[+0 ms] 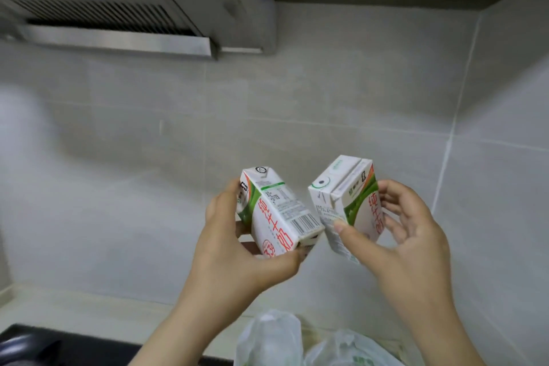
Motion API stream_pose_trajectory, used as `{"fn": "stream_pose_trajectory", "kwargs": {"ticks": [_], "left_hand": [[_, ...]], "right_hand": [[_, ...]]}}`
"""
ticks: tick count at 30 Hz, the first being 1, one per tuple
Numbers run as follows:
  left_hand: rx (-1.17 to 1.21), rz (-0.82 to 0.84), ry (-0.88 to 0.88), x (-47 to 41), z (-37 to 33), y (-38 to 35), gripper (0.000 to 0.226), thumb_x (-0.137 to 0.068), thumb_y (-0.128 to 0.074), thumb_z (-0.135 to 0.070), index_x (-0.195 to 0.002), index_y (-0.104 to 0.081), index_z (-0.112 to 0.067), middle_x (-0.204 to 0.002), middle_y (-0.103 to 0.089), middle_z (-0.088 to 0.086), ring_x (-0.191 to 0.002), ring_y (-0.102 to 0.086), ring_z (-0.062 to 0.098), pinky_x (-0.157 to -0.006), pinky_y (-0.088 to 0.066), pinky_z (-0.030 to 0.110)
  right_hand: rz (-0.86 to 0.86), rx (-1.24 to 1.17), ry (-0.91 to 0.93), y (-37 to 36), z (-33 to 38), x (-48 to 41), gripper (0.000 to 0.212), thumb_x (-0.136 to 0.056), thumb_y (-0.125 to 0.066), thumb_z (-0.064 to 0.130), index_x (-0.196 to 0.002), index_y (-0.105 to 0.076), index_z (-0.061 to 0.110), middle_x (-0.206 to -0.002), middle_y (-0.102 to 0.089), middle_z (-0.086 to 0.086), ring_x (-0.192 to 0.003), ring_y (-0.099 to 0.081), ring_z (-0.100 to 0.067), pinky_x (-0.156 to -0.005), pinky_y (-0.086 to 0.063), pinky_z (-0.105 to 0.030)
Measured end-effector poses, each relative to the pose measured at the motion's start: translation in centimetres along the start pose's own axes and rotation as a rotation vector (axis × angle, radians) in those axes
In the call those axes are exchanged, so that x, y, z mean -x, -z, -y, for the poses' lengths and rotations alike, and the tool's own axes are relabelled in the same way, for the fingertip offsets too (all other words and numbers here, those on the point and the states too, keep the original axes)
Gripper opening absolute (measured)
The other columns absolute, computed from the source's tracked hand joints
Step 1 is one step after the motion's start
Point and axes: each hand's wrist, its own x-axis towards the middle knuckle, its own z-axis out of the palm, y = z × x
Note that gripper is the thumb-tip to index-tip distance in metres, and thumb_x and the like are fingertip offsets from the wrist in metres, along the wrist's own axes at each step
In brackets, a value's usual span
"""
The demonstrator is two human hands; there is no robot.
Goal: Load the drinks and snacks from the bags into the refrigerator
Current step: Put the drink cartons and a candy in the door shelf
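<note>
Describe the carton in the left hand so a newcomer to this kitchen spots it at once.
Below the range hood, two hands are raised before the grey tiled wall, each gripping a small white-and-green milk carton. The left carton, in the left hand, shows a barcode on its side; the right carton, in the right hand, shows a round straw hole instead.

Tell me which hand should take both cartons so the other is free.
Left, probably. The left hand wraps the left carton with its thumb underneath, a fuller grip; the right hand only pinches the right carton between thumb and fingers. The cartons' lower corners almost meet.
</note>
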Motion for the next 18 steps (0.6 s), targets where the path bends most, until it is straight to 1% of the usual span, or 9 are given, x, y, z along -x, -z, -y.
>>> {"fn": "stream_pose_trajectory", "kwargs": {"ticks": [1,3,4,8,10,14,17,18], "left_hand": [[0.002,-0.009,-0.006,0.0,-0.3,0.7,0.087,-0.031,-0.081,-0.044,-0.107,-0.042,-0.060,-0.120,-0.047,-0.019,-0.089,-0.069,0.013,-0.059,-0.055,0.019],[-0.007,-0.032,-0.020,0.2,-1.0,2.0,0.087,-0.031,-0.081,-0.043,-0.108,-0.043,-0.057,-0.121,-0.047,-0.019,-0.088,-0.069,0.012,-0.058,-0.054,0.018],[-0.014,-0.044,-0.028,0.3,-1.3,2.6,0.087,-0.032,-0.080,-0.042,-0.109,-0.044,-0.056,-0.121,-0.048,-0.019,-0.087,-0.069,0.012,-0.058,-0.054,0.018],[-0.069,-0.104,-0.037,1.4,-3.2,4.6,0.085,-0.032,-0.080,-0.043,-0.107,-0.043,-0.058,-0.121,-0.051,-0.017,-0.085,-0.069,0.006,-0.056,-0.054,0.018],[-0.094,-0.138,-0.051,2.4,-4.3,5.4,0.088,-0.031,-0.081,-0.042,-0.109,-0.044,-0.056,-0.122,-0.052,-0.015,-0.085,-0.069,0.006,-0.057,-0.055,0.020],[-0.215,-0.229,-0.089,4.6,-6.7,6.7,0.089,-0.033,-0.083,-0.043,-0.113,-0.045,-0.055,-0.122,-0.054,-0.013,-0.087,-0.069,0.010,-0.060,-0.056,0.022],[-0.338,-0.314,-0.094,7.0,-8.1,7.9,0.089,-0.035,-0.083,-0.047,-0.113,-0.042,-0.061,-0.122,-0.056,-0.012,-0.088,-0.069,0.012,-0.064,-0.058,0.024],[-0.378,-0.344,-0.095,7.9,-8.5,8.5,0.090,-0.036,-0.084,-0.048,-0.113,-0.041,-0.063,-0.121,-0.056,-0.012,-0.089,-0.069,0.011,-0.065,-0.057,0.022]], "right_hand": [[-0.012,-0.013,0.011,-0.5,0.4,0.1,0.066,-0.048,-0.093,0.039,-0.104,-0.059,0.032,-0.106,-0.064,0.013,-0.098,-0.062,0.003,-0.080,-0.045,-0.005],[-0.027,-0.049,0.016,-1.6,0.9,0.3,0.064,-0.047,-0.082,0.047,-0.105,-0.059,0.033,-0.108,-0.064,0.013,-0.099,-0.062,0.001,-0.083,-0.046,-0.008],[-0.026,-0.065,0.018,-2.0,1.1,0.4,0.063,-0.047,-0.079,0.049,-0.105,-0.059,0.033,-0.108,-0.064,0.013,-0.100,-0.062,0.000,-0.083,-0.046,-0.008],[0.023,-0.143,0.033,-3.1,2.2,0.6,0.060,-0.048,-0.079,0.049,-0.103,-0.060,0.035,-0.107,-0.065,0.015,-0.101,-0.062,-0.001,-0.080,-0.047,-0.008],[0.046,-0.195,0.047,-3.5,2.8,0.7,0.061,-0.048,-0.079,0.049,-0.103,-0.060,0.032,-0.107,-0.066,0.013,-0.102,-0.063,-0.003,-0.080,-0.048,-0.009],[0.141,-0.299,0.045,-4.8,4.2,0.7,0.065,-0.048,-0.079,0.050,-0.107,-0.060,0.031,-0.109,-0.067,0.013,-0.102,-0.064,-0.005,-0.079,-0.050,-0.012],[0.245,-0.374,0.045,-6.4,5.2,1.6,0.066,-0.049,-0.078,0.051,-0.110,-0.060,0.031,-0.109,-0.067,0.012,-0.103,-0.063,-0.005,-0.079,-0.050,-0.011],[0.275,-0.405,0.041,-7.0,5.5,2.1,0.066,-0.050,-0.078,0.051,-0.110,-0.061,0.031,-0.109,-0.068,0.011,-0.102,-0.063,-0.005,-0.078,-0.049,-0.010]]}}
